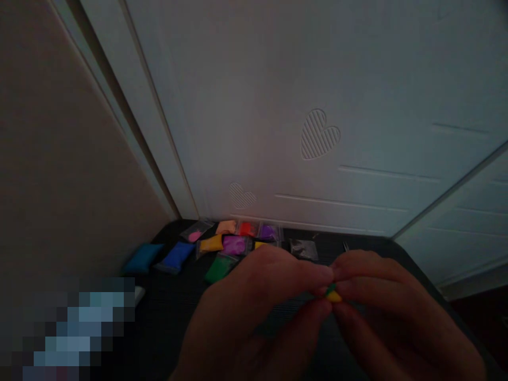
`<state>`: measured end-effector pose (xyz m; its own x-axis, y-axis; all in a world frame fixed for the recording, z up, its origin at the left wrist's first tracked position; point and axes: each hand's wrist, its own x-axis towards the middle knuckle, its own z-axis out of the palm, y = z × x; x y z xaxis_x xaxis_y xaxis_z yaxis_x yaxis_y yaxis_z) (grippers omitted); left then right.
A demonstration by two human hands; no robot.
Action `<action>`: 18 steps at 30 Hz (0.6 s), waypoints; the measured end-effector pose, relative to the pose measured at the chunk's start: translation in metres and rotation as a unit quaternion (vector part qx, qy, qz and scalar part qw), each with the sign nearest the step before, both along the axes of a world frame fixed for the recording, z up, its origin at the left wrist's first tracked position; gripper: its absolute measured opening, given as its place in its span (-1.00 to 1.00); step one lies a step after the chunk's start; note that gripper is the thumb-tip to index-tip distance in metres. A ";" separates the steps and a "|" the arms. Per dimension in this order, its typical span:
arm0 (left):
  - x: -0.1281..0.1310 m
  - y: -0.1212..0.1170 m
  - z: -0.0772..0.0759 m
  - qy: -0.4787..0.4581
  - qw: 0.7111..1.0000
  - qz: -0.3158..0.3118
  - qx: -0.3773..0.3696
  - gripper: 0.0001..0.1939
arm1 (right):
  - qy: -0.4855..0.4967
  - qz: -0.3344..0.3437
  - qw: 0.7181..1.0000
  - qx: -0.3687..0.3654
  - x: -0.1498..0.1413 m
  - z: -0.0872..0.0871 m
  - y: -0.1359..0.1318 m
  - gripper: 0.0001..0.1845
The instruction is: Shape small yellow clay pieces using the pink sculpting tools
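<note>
A small lump of yellow modelling clay (334,297) with a bit of green on top is pinched between the fingertips of both hands, above the dark table. My left hand (257,307) presses it from the left with thumb and forefinger. From the right, the thumb and fingers of my right hand (400,312) close on the same lump. The fingertips of the two hands meet, and they cover part of the clay. Behind my left hand lies a bag of green clay (219,268), and a bag of yellow clay (260,245) is partly hidden by it.
Clear bags of clay, among them blue (177,257), teal (143,258), orange (211,244) and purple (270,232), lie along the back of the dark table (159,328). A white panel with embossed hearts (317,135) rises behind. A blurred-out patch (79,328) covers the lower left.
</note>
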<state>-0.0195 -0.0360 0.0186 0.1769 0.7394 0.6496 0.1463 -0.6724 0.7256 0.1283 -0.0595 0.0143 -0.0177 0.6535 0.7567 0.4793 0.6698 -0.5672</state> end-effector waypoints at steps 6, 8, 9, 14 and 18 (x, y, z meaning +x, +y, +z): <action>-0.001 0.006 0.000 -0.022 0.998 -0.041 -0.042 -0.63 | -0.016 0.030 0.999 0.009 0.006 -0.003 0.004 -0.72; 0.002 0.006 -0.001 -0.041 0.995 -0.043 -0.077 -0.65 | -0.030 0.044 0.998 0.018 0.007 -0.005 0.004 -0.67; 0.002 0.006 -0.001 -0.048 0.993 -0.051 -0.092 -0.66 | -0.027 0.040 0.999 0.022 0.007 -0.006 0.004 -0.65; 0.004 0.006 0.000 -0.111 0.972 -0.090 -0.189 -0.69 | -0.018 -0.015 0.999 0.029 0.004 -0.005 0.002 -0.70; 0.005 0.011 0.000 -0.160 0.942 -0.155 -0.250 -0.72 | -0.074 -0.005 0.997 0.022 0.006 -0.003 0.002 -0.72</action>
